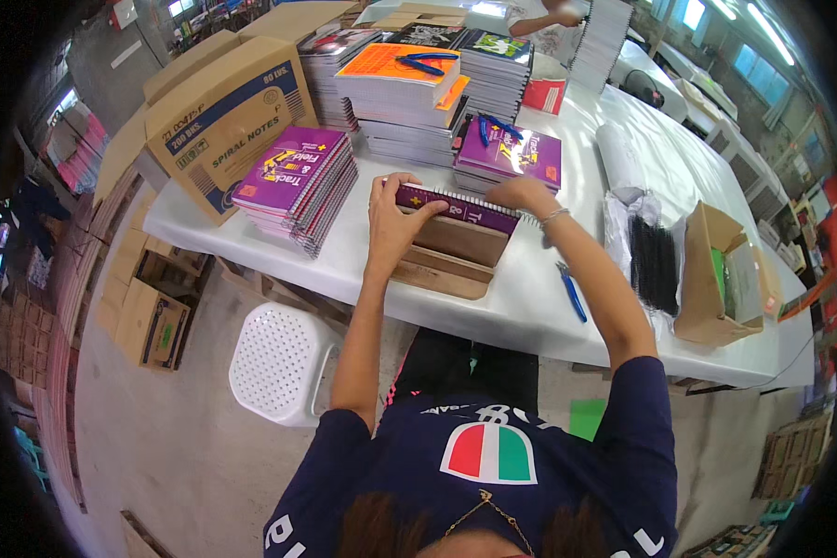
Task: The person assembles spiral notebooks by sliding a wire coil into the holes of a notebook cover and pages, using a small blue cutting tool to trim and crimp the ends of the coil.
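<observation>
A purple notebook [458, 207] is tilted in a brown wooden stand [448, 260] at the table's front edge, with a spiral coil [527, 219] along its upper edge. My left hand [398, 212] grips the left end of this notebook, thumb across its cover. At the other end, my right hand [521, 193] bends its closed fingers behind the coil; what they pinch is hidden. Blue cutting pliers [572, 292] lie right of the stand. A stack of spiral-bound purple notebooks [293, 177] sits to the left, and another purple stack [521, 156] is behind my right hand.
More blue pliers [422, 64] rest on an orange-topped book stack [395, 93]. At the left stands an open carton [223, 121]. Black coils [654, 265] in plastic and a small cardboard box [707, 270] sit at the right. A white stool [279, 363] stands below; another person [539, 28] is across the table.
</observation>
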A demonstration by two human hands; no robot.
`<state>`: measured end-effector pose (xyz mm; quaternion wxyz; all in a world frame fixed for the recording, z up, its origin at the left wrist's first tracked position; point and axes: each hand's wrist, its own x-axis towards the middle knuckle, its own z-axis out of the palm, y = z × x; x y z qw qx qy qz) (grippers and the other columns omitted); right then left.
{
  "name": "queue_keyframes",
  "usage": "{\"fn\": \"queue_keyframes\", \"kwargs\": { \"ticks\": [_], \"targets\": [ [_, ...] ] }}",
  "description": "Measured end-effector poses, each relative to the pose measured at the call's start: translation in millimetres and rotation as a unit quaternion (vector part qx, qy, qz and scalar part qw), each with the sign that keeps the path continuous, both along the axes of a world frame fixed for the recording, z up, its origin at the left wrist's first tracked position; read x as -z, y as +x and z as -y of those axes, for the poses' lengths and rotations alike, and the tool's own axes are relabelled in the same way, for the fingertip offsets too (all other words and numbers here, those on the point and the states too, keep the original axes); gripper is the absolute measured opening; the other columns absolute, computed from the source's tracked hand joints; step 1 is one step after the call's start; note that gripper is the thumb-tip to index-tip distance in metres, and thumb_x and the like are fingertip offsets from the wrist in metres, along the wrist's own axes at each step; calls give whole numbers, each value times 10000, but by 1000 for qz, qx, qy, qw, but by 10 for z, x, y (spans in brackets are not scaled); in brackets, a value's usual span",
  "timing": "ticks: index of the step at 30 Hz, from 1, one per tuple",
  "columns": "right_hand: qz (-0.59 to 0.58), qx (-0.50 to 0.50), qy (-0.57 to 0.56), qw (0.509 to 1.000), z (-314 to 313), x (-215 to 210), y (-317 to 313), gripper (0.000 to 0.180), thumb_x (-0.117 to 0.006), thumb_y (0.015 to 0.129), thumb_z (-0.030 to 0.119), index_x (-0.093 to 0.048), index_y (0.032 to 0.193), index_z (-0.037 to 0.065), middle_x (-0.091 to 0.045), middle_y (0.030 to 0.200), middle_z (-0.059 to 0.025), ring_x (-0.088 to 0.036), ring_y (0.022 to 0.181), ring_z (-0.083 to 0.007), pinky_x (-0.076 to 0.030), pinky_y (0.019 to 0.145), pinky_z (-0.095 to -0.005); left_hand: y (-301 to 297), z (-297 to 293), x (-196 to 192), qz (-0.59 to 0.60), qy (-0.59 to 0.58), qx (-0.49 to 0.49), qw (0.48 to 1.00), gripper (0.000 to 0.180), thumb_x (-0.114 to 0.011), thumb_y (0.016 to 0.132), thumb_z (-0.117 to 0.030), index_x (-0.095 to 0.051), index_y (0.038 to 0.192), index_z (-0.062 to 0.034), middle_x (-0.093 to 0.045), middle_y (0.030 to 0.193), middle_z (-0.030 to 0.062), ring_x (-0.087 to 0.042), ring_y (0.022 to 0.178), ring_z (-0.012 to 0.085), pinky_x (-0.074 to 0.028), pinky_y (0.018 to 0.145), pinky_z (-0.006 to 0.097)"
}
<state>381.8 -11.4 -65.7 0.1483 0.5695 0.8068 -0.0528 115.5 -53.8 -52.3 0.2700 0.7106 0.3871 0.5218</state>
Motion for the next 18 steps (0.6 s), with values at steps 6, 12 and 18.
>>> {"fn": "queue_keyframes", "kwargs": {
  "ticks": [6,12,18],
  "targets": [
    [-552,70,-214,803,330,-790,-311,535,-447,971,513,-518,1375,171,-612,1256,-39,-564,1081,-152,-523,823,-356,-144,-17,18,13,-9,-2,1000,468,-861,678,-288,-614,1011,-72,-511,978,95,-571,921,269,-465,835,396],
    [3,140,-57,988,74,-328,-107,515,-447,974,499,-566,1336,153,-615,1268,-55,-571,1090,-166,-513,867,-350,13,4,-63,12,-2,20,1000,448,-856,687,-264,-620,1017,-74,-520,971,89,-584,860,244,-474,800,376],
    [-390,23,-195,900,349,-942,-640,532,-473,954,510,-581,1318,137,-622,1264,-77,-589,1115,-196,-520,875,-399,-228,-52,31,16,-7,21,1000,387,-818,741,-205,-615,1041,-69,-527,956,60,-574,880,191,-455,814,316]
  ]
}}
